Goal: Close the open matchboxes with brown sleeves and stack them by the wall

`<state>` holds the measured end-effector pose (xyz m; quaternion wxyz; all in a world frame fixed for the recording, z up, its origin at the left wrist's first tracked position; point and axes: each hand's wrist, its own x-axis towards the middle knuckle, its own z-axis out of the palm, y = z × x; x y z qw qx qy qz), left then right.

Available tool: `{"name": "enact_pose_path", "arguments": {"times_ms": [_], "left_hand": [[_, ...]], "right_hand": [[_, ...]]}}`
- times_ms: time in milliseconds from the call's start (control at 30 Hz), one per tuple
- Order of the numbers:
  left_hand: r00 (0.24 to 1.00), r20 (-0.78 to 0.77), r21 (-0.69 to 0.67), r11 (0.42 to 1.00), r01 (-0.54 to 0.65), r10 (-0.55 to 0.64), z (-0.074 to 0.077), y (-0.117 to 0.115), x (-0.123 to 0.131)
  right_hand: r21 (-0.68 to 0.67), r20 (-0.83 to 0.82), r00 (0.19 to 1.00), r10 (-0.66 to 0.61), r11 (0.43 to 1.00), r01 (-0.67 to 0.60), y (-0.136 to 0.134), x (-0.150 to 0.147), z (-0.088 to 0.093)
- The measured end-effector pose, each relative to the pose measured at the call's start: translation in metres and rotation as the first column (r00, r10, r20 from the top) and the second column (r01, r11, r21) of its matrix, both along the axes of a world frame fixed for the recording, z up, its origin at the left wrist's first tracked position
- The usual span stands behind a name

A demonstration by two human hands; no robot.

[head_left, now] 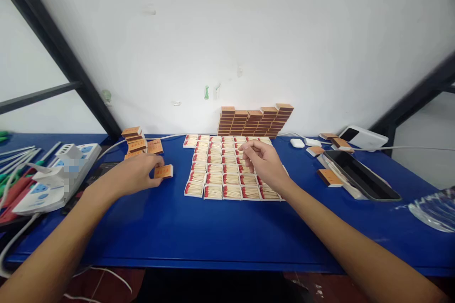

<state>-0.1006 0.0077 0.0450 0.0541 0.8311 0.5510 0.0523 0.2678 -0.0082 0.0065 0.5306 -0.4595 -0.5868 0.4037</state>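
Note:
My left hand [137, 173] grips an orange matchbox [163, 172] between thumb and fingers, just above the blue table at the left. Close behind it are a short stack of closed matchboxes [135, 141] and another matchbox [155, 146]. In the middle, rows of open matchbox trays [213, 192] lie side by side, filled with red-tipped matches. Over the right part of these trays hovers my right hand [263, 158], its fingers loosely bent and apart, with nothing visible in them. It hides some of the trays beneath.
Against the wall stands a stack of closed matchboxes [249, 123]. On the right are a dark phone [362, 175], a white device [366, 138], a white earphone case [297, 143] and a loose matchbox [330, 177]. A white power strip [76, 170] and tools occupy the left.

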Motion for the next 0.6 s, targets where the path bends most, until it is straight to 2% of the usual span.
{"name": "enact_pose_path", "arguments": {"times_ms": [133, 267, 367, 500, 567, 600], "left_hand": [[0.972, 0.11, 0.058, 0.977, 0.204, -0.209, 0.012, 0.0, 0.047], [0.877, 0.318, 0.201, 0.929, 0.309, -0.361, 0.004, 0.009, 0.092], [0.801, 0.458, 0.275, 0.918, 0.285, -0.386, -0.01, 0.013, 0.109], [0.762, 0.527, 0.363, 0.911, 0.198, -0.376, -0.024, 0.01, 0.114], [0.752, 0.532, 0.402, 0.898, 0.18, -0.389, -0.027, 0.006, 0.115], [0.745, 0.535, 0.418, 0.891, 0.177, -0.399, -0.027, 0.004, 0.116]], "right_hand": [[0.013, -0.001, 0.999, 0.033, 0.999, -0.033, 0.0, -0.004, -0.004], [-0.009, -0.022, 0.999, 0.037, 0.999, -0.037, 0.001, -0.005, -0.007], [-0.034, -0.113, 0.993, -0.029, 0.999, 0.025, 0.001, -0.005, -0.006], [-0.031, -0.234, 0.965, -0.114, 0.993, 0.11, -0.004, -0.011, -0.004], [-0.04, -0.229, 0.971, -0.069, 0.997, 0.061, -0.012, -0.017, -0.002], [-0.061, -0.203, 0.979, -0.005, 0.998, -0.008, -0.016, -0.02, -0.002]]}}
